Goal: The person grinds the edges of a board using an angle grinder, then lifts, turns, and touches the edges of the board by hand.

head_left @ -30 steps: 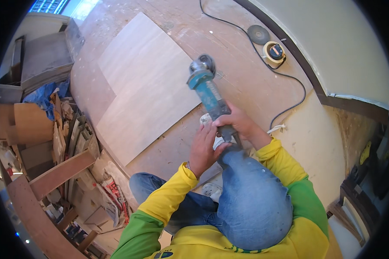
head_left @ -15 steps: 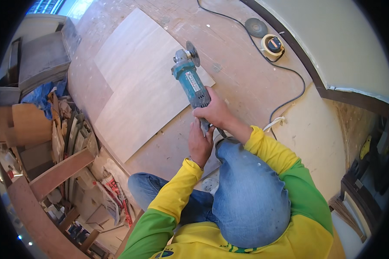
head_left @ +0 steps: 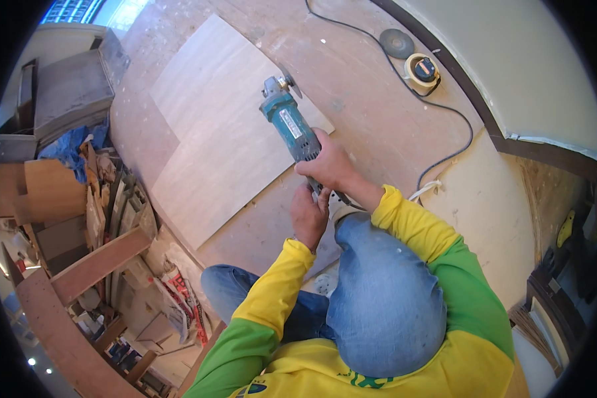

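Note:
A teal and grey angle grinder (head_left: pixel 286 119) is held up over two pale plywood sheets (head_left: pixel 202 166), its disc (head_left: pixel 292 85) at the upper end. My right hand (head_left: pixel 328 162) is wrapped round the lower part of the grinder's body, thumb across it. Just below, my left hand (head_left: pixel 308 219) grips the dark rear end, where the power cord leaves it. My bent knee (head_left: pixel 385 292), in blue jeans, rises beneath my forearms.
A spare disc (head_left: pixel 397 43) and a cream roll (head_left: pixel 420 85) with a dark object in it lie near the right wall, beside a black cord (head_left: pixel 467 136). Scrap boards and blue plastic sheeting (head_left: pixel 73 149) pile at the left, with a wooden frame (head_left: pixel 99 265) in front.
The grinder has swung up and to the left and turned. My right hand has moved up along its body; my left hand has stayed at the rear end.

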Available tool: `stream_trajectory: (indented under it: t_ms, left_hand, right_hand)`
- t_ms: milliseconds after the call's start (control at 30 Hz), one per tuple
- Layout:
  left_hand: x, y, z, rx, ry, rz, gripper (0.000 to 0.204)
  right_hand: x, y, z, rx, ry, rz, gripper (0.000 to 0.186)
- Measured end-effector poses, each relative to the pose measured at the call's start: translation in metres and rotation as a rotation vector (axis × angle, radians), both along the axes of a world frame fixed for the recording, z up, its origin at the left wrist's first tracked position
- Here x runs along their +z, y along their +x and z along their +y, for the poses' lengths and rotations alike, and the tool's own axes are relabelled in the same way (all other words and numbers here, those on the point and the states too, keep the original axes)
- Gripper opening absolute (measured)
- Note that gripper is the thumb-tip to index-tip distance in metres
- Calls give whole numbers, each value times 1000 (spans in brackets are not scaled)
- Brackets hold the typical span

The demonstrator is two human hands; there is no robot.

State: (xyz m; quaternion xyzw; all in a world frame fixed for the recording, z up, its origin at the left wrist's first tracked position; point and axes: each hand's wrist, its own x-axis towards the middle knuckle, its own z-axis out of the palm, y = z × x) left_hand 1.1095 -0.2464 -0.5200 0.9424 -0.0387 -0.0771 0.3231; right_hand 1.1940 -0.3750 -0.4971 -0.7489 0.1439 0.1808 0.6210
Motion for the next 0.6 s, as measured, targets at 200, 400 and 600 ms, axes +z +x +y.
stream_trajectory:
  t_ms: [200, 400, 600]
  left_hand:
    - [-15, 40, 84, -195, 287, -44, 80]
    - [-18, 57, 157, -214, 658, 670, 110]
    - [-24, 59, 160, -184, 576, 759, 116]
  right_hand:
    - [-14, -7, -2, -58, -133, -43, 76]
    - [-36, -9, -14, -57, -144, -30, 83]
    - [-30, 1, -20, -15, -109, 50, 82]
